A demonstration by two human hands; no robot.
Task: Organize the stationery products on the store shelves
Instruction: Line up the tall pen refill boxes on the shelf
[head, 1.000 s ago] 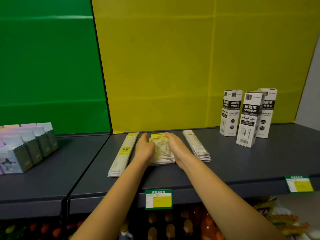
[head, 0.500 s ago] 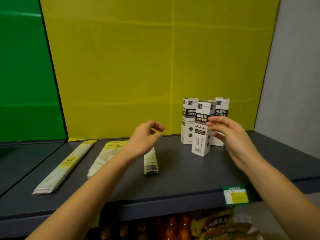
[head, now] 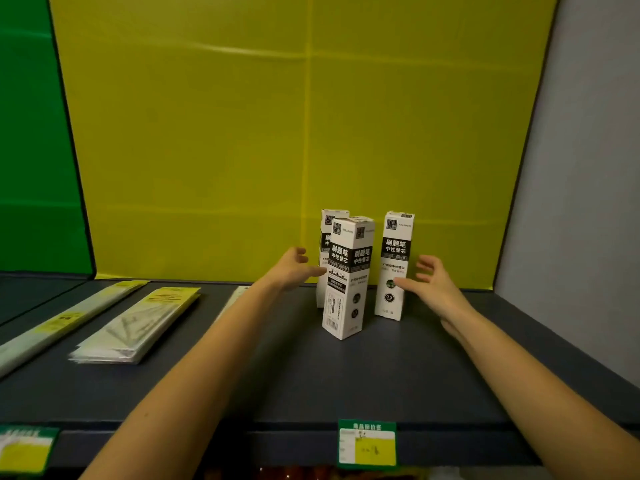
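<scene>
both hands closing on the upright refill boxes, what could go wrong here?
1. The three tall, narrow boxes stand on end close together. The front box sits turned at an angle, so a nudge from the left hand might tip it into the back-left box.
2. The right hand is open, its thumb at the right box; a one-sided push may topple it.
3. The left forearm passes over a packet stack and could drag it.
</scene>
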